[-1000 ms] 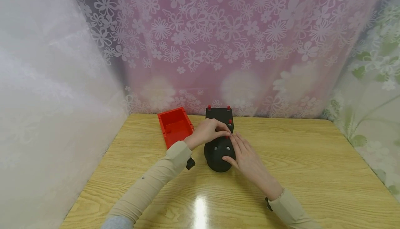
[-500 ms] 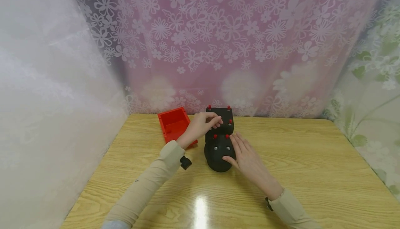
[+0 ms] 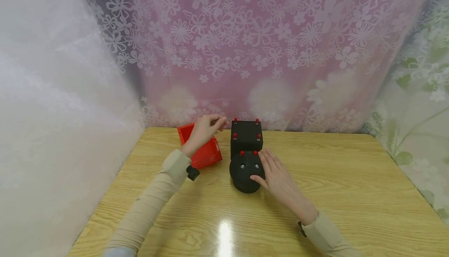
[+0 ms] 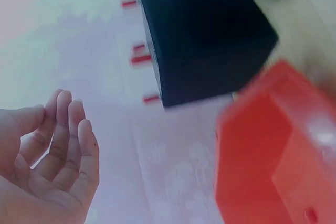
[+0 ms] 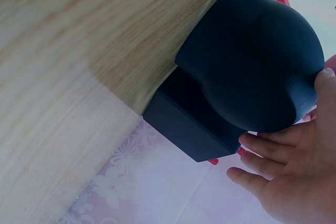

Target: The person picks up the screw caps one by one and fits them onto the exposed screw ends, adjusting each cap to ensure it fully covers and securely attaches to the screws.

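Note:
A black object stands on the table, with a box-shaped part (image 3: 247, 129) behind and a rounded, two-lobed part (image 3: 245, 183) in front. Several red pegs (image 3: 259, 136) stick up from the box-shaped part, and two more from the rounded part's back edge. Two silvery spots show nearer its front. Above the red box (image 3: 212, 155) hovers my left hand (image 3: 205, 130); thumb tip and index fingertip meet, fingers loosely bent, with nothing seen between them. My right hand (image 3: 280, 179) rests along the rounded part's right side, fingers straight, thumb laid on top.
Inside the red box lies a small red piece, seen in the left wrist view (image 4: 311, 215). Behind the wooden table (image 3: 336, 171) hangs a pink flowered curtain (image 3: 266, 54). A white sheet (image 3: 70, 93) closes off the left side.
From the front peg row, my left hand has drawn back leftward past the box-shaped part to above the red box, uncovering the red pegs. My right hand stays where it was.

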Available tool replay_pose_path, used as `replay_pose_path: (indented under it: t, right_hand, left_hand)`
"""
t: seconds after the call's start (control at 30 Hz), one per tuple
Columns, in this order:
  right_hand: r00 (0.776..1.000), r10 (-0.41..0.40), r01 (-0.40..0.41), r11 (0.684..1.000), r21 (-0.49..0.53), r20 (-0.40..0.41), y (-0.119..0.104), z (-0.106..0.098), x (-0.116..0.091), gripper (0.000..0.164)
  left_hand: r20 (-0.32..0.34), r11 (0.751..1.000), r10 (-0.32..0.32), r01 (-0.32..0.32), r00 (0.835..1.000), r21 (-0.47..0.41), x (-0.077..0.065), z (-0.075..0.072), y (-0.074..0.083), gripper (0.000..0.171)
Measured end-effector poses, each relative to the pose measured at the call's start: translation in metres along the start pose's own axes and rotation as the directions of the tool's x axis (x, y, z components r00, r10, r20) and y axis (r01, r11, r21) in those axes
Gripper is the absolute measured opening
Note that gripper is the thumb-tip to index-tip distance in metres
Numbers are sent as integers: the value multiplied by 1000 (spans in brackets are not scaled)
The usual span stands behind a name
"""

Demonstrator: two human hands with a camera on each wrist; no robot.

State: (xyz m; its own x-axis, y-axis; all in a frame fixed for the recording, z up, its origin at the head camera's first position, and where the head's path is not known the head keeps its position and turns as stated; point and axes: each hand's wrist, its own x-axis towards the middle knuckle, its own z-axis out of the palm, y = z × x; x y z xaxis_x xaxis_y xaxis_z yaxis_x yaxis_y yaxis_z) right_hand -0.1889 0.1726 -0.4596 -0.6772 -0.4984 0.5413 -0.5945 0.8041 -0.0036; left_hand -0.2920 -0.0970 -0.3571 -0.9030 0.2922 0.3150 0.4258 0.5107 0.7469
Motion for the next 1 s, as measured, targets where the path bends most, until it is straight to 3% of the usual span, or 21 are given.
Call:
replay_pose_path:
  t: [0.13, 0.27, 0.47, 0.6, 0.77, 0.9, 1.0]
  right_hand:
    - [1000, 6, -6, 1000, -5, 10, 1, -1, 0, 89]
    - [999, 17, -17, 1000, -7, 36, 1, -3, 0, 88]
    - [999, 18, -18, 1000, -8, 42, 2, -1, -1, 93]
    - [998, 21, -20, 1000, -18, 51, 2, -1, -2, 91]
    - [997, 28, -27, 999, -25, 65, 1, -3, -1, 91]
    - [998, 23, -21, 999, -25, 63, 0, -3, -1, 90]
    - [998, 16, -14, 999, -29, 64, 0, -3, 0, 90]
  left_hand:
    - [-25, 996, -42, 44, 999, 82, 5, -17, -16, 32]
    - [3, 981, -89, 87, 996, 171, 9, -28, -36, 35]
    - [45, 932, -140, 116, 989, 342, 14, -31, -58, 27]
    - [99, 873, -172, 105, 980, 477, 16, -31, -68, 21]
    - [173, 786, -189, 44, 967, 616, 20, -28, -79, 14]
    - [213, 683, -228, 0, 950, 730, 21, -23, -87, 28]
    - [210, 591, -255, -20, 944, 806, 20, -19, -90, 25]
